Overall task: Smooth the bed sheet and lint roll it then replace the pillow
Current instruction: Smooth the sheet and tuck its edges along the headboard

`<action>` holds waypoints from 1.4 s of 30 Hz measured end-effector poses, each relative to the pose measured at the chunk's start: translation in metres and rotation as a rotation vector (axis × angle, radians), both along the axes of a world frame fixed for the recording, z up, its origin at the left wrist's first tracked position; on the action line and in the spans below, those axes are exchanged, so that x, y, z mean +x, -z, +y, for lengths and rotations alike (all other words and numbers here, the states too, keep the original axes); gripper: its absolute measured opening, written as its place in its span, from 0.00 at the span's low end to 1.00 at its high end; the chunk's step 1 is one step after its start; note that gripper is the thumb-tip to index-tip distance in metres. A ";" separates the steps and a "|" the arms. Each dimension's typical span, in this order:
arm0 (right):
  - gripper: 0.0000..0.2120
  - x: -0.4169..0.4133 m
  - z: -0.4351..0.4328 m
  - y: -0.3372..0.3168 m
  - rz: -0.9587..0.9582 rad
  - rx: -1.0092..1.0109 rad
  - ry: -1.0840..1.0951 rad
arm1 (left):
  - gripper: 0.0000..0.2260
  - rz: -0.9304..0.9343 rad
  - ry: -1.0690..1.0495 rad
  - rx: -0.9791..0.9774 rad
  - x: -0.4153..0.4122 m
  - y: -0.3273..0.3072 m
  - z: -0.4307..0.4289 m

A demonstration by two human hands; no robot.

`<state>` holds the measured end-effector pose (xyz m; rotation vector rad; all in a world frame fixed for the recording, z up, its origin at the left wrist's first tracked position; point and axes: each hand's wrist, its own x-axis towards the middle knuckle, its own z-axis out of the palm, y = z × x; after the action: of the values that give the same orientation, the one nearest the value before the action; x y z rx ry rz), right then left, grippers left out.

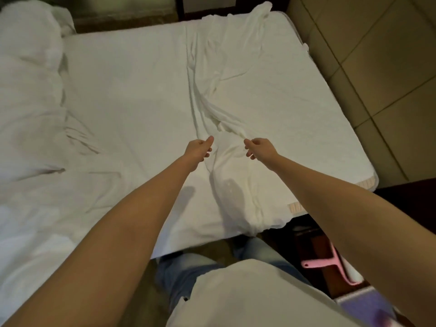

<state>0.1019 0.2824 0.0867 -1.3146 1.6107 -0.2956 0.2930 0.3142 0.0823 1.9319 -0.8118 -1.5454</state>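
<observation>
A white bed sheet [132, 95] covers the left part of the bed, its loose edge bunched in a long ridge of folds [205, 97] running down the middle. To the right of the ridge the bare mattress [295, 109] shows. My left hand [198, 149] pinches the sheet at the near end of the ridge. My right hand [258, 147] grips the bunched fold between thumb and fingers a little to the right. A pink lint roller [330, 265] lies on a dark stand at the lower right, partly behind my right forearm. No pillow can be told apart.
Rumpled white bedding [28, 74] is heaped along the left side of the bed. A beige padded wall [382, 74] runs along the right. The dark bed frame [179, 8] stands at the far end. My legs in jeans [179, 274] stand at the near edge.
</observation>
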 end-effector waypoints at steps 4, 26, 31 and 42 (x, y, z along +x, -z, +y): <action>0.14 -0.049 -0.024 0.009 0.057 0.051 -0.063 | 0.13 0.002 -0.034 0.038 -0.051 0.007 -0.009; 0.14 -0.087 -0.080 0.149 0.059 0.306 -0.006 | 0.48 -0.350 0.330 0.269 -0.109 0.163 -0.108; 0.19 -0.085 -0.083 0.144 -0.049 0.388 0.142 | 0.18 -0.361 0.230 0.147 -0.104 0.168 -0.109; 0.35 -0.074 -0.094 0.127 -0.527 0.554 0.531 | 0.43 0.828 0.017 0.315 -0.080 0.110 -0.078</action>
<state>0.0275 0.1880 -0.0407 -0.3330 1.4098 -0.4342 0.2127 0.2359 -0.0281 1.2410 -0.2283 -2.3218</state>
